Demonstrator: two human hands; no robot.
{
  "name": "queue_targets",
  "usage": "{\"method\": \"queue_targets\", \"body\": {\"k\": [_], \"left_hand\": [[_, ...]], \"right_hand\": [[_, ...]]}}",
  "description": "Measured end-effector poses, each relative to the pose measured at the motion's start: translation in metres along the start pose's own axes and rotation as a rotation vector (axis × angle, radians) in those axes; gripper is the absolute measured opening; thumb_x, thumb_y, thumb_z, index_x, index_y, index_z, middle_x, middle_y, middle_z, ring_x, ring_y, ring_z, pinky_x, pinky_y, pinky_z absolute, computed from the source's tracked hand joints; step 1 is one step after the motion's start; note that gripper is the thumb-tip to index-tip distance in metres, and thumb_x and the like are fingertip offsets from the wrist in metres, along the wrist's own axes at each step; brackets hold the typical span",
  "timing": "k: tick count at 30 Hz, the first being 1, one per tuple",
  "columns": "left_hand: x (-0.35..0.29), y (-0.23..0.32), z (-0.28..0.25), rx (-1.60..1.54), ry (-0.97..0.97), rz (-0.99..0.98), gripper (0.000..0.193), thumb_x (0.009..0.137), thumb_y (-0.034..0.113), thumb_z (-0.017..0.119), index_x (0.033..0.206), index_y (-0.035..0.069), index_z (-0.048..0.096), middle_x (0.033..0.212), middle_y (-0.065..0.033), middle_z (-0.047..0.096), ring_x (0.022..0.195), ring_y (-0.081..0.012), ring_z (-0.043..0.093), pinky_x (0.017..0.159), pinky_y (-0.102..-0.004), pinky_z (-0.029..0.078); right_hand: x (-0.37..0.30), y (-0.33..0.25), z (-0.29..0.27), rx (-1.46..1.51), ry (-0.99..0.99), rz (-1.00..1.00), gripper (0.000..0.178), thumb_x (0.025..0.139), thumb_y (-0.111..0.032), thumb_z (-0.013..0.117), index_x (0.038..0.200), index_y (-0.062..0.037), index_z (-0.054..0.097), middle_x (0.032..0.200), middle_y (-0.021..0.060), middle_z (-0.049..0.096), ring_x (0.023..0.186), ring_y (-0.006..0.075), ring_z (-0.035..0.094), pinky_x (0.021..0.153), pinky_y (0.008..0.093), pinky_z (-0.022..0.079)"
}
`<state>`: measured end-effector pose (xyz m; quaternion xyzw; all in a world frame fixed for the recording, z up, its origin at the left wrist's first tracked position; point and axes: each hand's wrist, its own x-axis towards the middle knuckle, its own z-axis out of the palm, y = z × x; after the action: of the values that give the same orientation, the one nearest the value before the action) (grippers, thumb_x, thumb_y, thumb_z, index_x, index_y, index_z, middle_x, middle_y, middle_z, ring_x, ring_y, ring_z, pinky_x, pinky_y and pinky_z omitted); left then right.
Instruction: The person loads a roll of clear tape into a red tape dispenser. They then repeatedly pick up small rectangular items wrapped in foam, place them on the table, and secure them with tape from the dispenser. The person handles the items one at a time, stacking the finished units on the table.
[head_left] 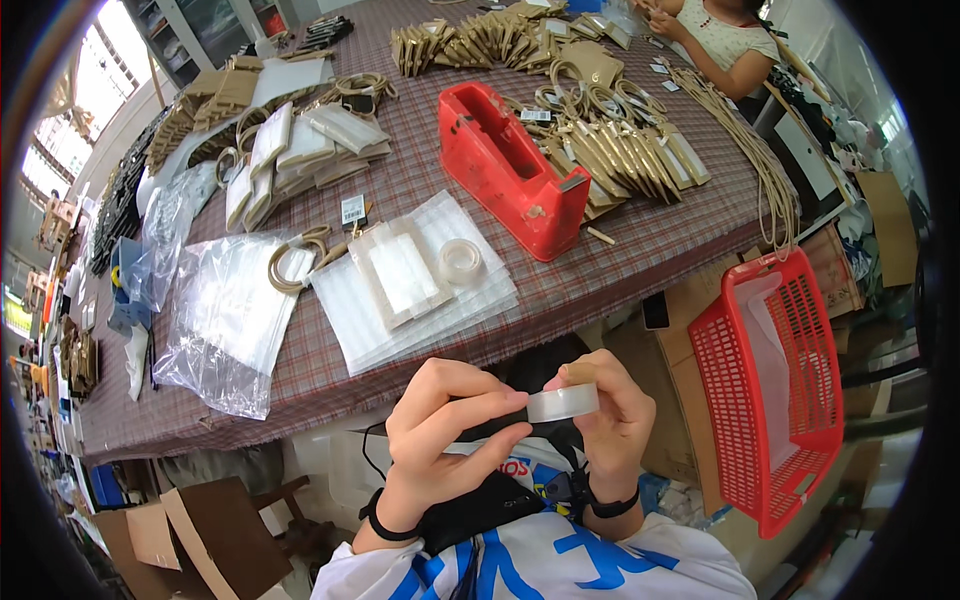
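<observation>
A roll of clear tape (562, 402) is in front of my body, below the table's near edge. My right hand (612, 420) grips it, fingers curled round its right side. My left hand (450, 432) is closed in a loose pinch, its fingertips at the roll's left edge. Whether a tape end is between them is too small to tell. Ahead on the table, a second clear tape roll (461, 261) lies on a stack of white foam sheets (350, 318). Beside it is a flat beige item in a clear wrapper (400, 272), with a coiled beige strap (296, 262) and a tag (353, 211).
A red tape dispenser (515, 180) stands on the checked tablecloth (330, 358). Gold-beige pouches (625, 155) and wrapped items (290, 150) form piles. Clear plastic bags (225, 320) lie left. A red basket (715, 340) stands right, a cardboard box (215, 530) lower left. Another person (725, 40) sits far right.
</observation>
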<state>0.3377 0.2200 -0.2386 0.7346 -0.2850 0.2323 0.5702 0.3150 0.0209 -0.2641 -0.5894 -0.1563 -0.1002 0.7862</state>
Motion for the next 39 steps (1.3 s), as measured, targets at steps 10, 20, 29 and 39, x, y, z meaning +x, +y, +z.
{"method": "queue_targets", "body": {"k": [10,20,29,39], "left_hand": [[0.003,-0.004,-0.005,-0.144,-0.167,-0.026,0.034,0.076,0.011,0.093,0.108,0.009,0.08,0.1,-0.0064,0.069,0.082,-0.0217,0.068,0.069,-0.0321,0.054],[0.0,-0.018,0.005,-0.449,-0.178,-0.029,0.029,0.078,0.017,0.093,0.098,0.008,0.075,0.093,-0.0064,0.072,0.086,-0.0268,0.069,0.075,-0.0372,0.054],[-0.005,-0.02,0.011,-0.477,-0.068,-0.128,0.031,0.076,0.016,0.094,0.098,0.006,0.075,0.094,-0.0089,0.074,0.086,-0.0278,0.071,0.077,-0.0376,0.055],[-0.003,-0.022,0.006,-0.349,-0.158,-0.123,0.029,0.076,0.015,0.094,0.098,0.006,0.075,0.098,-0.0091,0.076,0.086,-0.0257,0.072,0.075,-0.0345,0.053]], "right_hand": [[0.003,-0.005,-0.002,-0.193,-0.06,0.048,0.047,0.102,-0.031,0.075,0.121,0.0119,0.071,0.104,0.0132,0.066,0.089,0.0157,0.062,0.074,0.0254,0.047],[0.001,0.0,0.005,0.03,-0.118,0.204,0.047,0.105,-0.037,0.072,0.113,0.0094,0.072,0.103,0.0141,0.07,0.088,0.0157,0.062,0.075,0.0288,0.049],[0.004,0.004,0.008,0.015,-0.031,0.185,0.047,0.103,-0.036,0.073,0.111,0.0102,0.073,0.105,0.0141,0.071,0.089,0.016,0.063,0.076,0.0281,0.049],[0.002,0.009,0.001,-0.029,0.019,0.149,0.046,0.102,-0.034,0.075,0.114,0.01,0.074,0.106,0.0151,0.072,0.091,0.0164,0.065,0.077,0.0271,0.049]]}}
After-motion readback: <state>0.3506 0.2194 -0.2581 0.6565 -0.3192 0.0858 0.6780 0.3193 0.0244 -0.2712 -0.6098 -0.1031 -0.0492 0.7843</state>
